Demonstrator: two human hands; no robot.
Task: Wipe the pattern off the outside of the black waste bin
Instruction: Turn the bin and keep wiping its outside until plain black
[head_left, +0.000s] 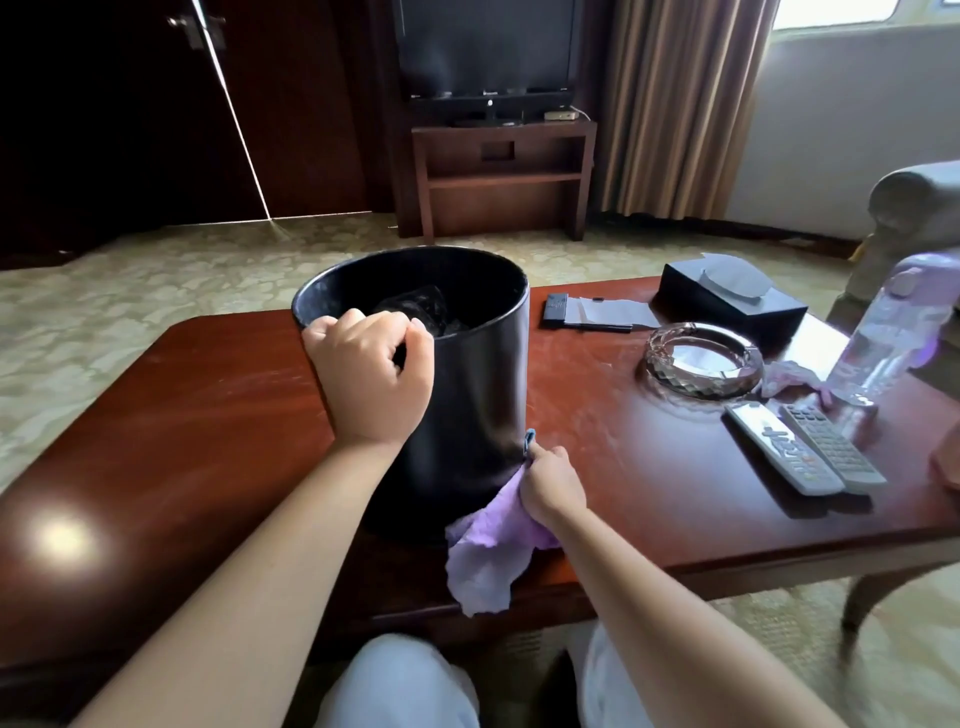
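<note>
- A tall, round, black waste bin (467, 374) with smooth, glossy sides stands upright on a polished reddish wooden table (156, 415), near the table's centre.
- The left hand (371, 379) curls over the bin's rim at about nine o'clock, fingers hooked inside, gripping it.
- The right hand (550, 483) pinches a soft, crumpled lilac cloth (488, 556) against the bin's lower wall at about four o'clock; the cloth trails over the table's near edge.
- No pattern is visible on the side facing the camera.
- The bin looks light, rigid and slippery, so it would likely slide or tip under rubbing; the rim is the sensible hold.
- A cut-glass ashtray (704, 358) and two grey remote controls (805, 447) lie at three o'clock of the bin.
</note>
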